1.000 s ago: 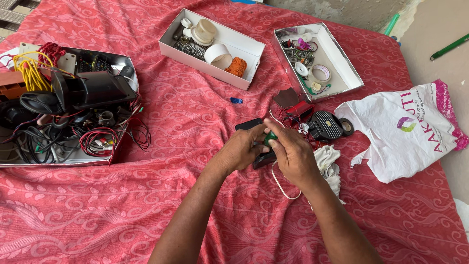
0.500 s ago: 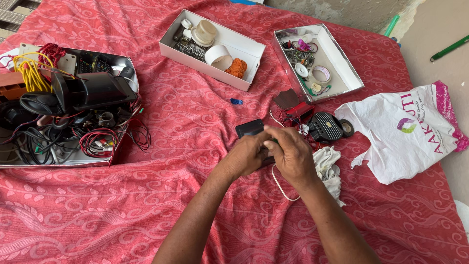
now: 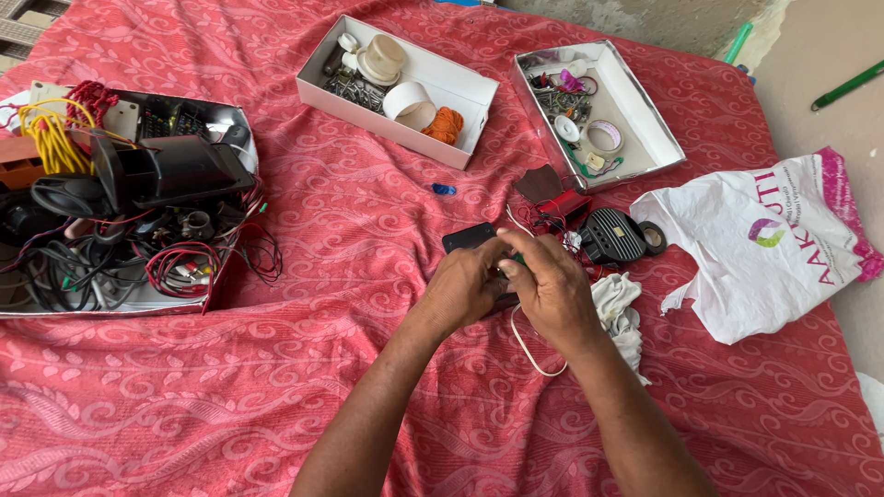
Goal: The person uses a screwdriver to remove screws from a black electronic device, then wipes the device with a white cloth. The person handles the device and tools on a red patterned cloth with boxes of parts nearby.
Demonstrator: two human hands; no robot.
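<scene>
Setting: a person works with both hands over a red patterned cloth (image 3: 387, 239) that covers nearly the whole frame; bare floor shows only at 1 to 2 o'clock.
Open room: the widest free stretch of cloth lies from 6 to 9 o'clock, below the tray, and in the band between the tray and the hands.
Crowded edges: a tray of tangled cables (image 3: 120, 230) fills 9 o'clock; a white box with tape rolls (image 3: 398, 87) sits at 12 o'clock, a second white box of small parts (image 3: 603, 115) at 1 o'clock, a white plastic bag (image 3: 764, 248) at 3 o'clock.
Left hand (image 3: 463, 283): fingers curled and pressed together around a small dark part, tips meeting the right hand.
Right hand (image 3: 551, 287): fingers bent over, thumb and forefinger pinching the same small part (image 3: 505, 270); a speck of green shows between the hands, and what it is cannot be made out.
Work piece: held just above the cloth near frame centre, with a black flat device (image 3: 468, 236) touching the knuckles at 11 o'clock.
Close by: a red box (image 3: 566, 207) and black ribbed casing (image 3: 612, 235) at 1 to 2 o'clock of the hands, a white rag (image 3: 619, 308) just beside the right wrist, a thin white cord (image 3: 527, 350) looping under it.
Loose item: a small blue piece (image 3: 444, 189) lies apart at 12 o'clock.
</scene>
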